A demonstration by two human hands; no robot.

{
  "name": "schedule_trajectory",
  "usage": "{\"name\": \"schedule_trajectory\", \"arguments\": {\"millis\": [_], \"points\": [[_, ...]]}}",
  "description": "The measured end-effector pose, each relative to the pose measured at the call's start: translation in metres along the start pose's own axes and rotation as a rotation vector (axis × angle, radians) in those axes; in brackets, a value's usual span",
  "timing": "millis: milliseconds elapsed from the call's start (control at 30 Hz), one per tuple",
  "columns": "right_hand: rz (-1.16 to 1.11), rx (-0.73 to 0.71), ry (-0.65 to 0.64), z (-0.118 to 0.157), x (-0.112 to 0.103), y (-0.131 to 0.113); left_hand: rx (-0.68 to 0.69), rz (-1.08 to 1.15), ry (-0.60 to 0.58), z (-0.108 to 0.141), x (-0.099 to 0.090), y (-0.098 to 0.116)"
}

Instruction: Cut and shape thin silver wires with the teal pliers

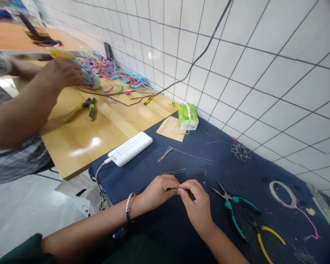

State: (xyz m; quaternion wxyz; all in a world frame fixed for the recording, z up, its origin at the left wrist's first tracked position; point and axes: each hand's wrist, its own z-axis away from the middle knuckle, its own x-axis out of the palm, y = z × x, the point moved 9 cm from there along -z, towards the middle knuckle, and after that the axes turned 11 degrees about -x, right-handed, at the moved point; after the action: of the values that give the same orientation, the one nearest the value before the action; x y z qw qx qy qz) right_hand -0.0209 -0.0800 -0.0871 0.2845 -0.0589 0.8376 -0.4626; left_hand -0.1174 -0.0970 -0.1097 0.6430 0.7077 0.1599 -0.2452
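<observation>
My left hand (pixel 160 190) and my right hand (pixel 197 206) meet fingertip to fingertip above the dark blue tabletop (pixel 143 183). Both are closed in a pinch. Whatever lies between the fingertips is too small to make out. Just beyond my left hand are thin metal wires (pixel 174 171), with a longer bunch of wires (pixel 165 155) farther back. To the right of my right hand, green-handled needle-nose pliers (pixel 228 199) lie with their jaws apart. Yellow-handled pliers (pixel 260 227) rest nearer the front edge.
A white power bank (pixel 130 148) with a cable sits at left. Behind are a tissue pack (pixel 187 115) and brown paper (pixel 170 128). Coiled wire (pixel 240 151) and a pink-wrapped ring (pixel 283 194) lie right. A co-worker's hand (pixel 62 73) is over the wooden table (pixel 121 117).
</observation>
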Motion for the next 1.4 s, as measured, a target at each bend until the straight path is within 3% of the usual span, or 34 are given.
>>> {"name": "schedule_trajectory", "arguments": {"millis": [567,1067,1400], "points": [[-0.020,0.053,-0.053,0.002,0.005,0.010,-0.069,-0.196,-0.007,-0.002,0.010,-0.015],[-0.007,0.082,0.019,0.000,-0.019,0.006,-0.075,-0.230,0.009,-0.005,0.009,-0.008],[0.021,0.003,0.007,-0.006,-0.030,-0.010,-0.068,-0.201,-0.002,-0.004,0.012,-0.004]]}}
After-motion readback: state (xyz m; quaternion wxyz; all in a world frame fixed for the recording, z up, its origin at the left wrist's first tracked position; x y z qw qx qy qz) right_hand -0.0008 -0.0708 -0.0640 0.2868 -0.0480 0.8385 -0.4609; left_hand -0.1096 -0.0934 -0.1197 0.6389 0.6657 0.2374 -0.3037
